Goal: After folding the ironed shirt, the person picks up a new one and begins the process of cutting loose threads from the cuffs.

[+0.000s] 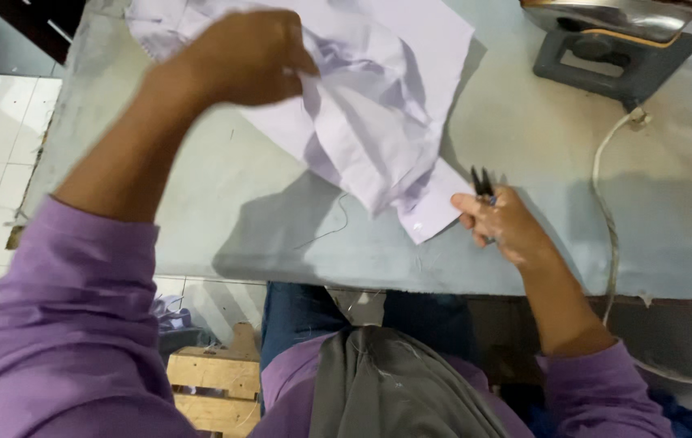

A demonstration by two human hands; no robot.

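While the left hand (244, 58) is clenching the pale shirt (378, 105), the right hand (501, 221) is gripping what look like thread snips (481, 183), blades jutting past its fingertips.

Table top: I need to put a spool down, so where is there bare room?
Bare table lies under the raised left hand, between the left edge and the pale garment, with one loose thread. Another patch lies between the garment and the iron. Crowded around the right hand holding snips, and along the cord.
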